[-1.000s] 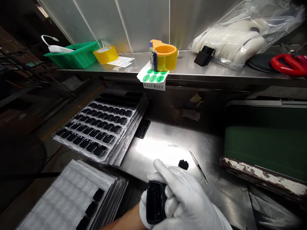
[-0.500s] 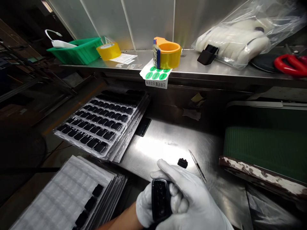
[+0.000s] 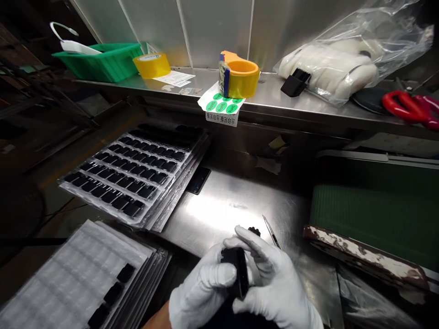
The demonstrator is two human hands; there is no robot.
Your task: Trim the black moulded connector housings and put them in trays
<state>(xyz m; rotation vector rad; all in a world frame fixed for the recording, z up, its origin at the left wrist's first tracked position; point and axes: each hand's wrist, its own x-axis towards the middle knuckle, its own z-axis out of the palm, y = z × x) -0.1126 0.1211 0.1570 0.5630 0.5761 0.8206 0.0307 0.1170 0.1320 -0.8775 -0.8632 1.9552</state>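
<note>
A: What is lying around the fingers?

B: Just beyond the right fingertips a small black part point(image 3: 254, 230) is sitting on the steel bench point(image 3: 219, 210), partly hidden behind them. Thin tweezers point(image 3: 270, 231) are lying just to its right. Further right, a green conveyor belt point(image 3: 373, 219) is showing.

A: Containers?

B: Left of the fingers and beyond them, a stacked clear tray point(image 3: 137, 176) is holding rows of black parts. Nearer, left of the left fingers, a white tray point(image 3: 75, 269) is carrying only three black pieces along its right edge. On the shelf well beyond, a green bin point(image 3: 103, 61), two tape rolls point(image 3: 240, 77) and a plastic bag point(image 3: 346, 59) are sitting.

A: Hands?

B: Both gloved. The left hand point(image 3: 202, 292) and the right hand point(image 3: 274, 288) are pinching a black housing point(image 3: 238, 272) between them, fingers curled round it, right forefinger stretched over its top. The housing is being held above the bench's near edge.
</note>
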